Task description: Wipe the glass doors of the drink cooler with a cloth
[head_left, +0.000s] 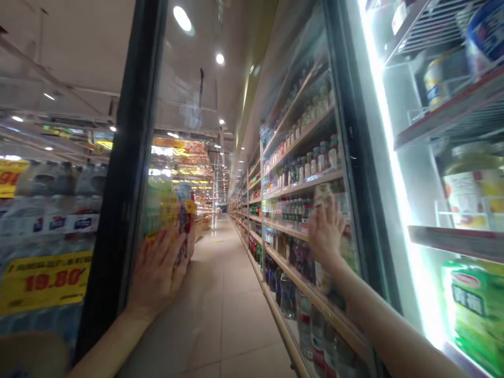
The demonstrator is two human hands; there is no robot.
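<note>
My left hand (159, 273) lies flat with spread fingers against the glass of an open cooler door (137, 157), which has a black frame and swings out on my left. My right hand (325, 231) is raised with fingers stretched out, palm pressed on or just at the glass of the neighbouring shut cooler door (315, 173). Neither hand holds anything. The open cooler (452, 173) at the right is brightly lit, with wire shelves of jars, cans and a green package (472, 310).
A long supermarket aisle with a tiled floor (224, 294) runs ahead. Shelves of bottled drinks (299, 210) line its right side. At the left stand stacked water bottles with a yellow price sign (45, 283). A display of colourful goods (173, 210) shows through the glass.
</note>
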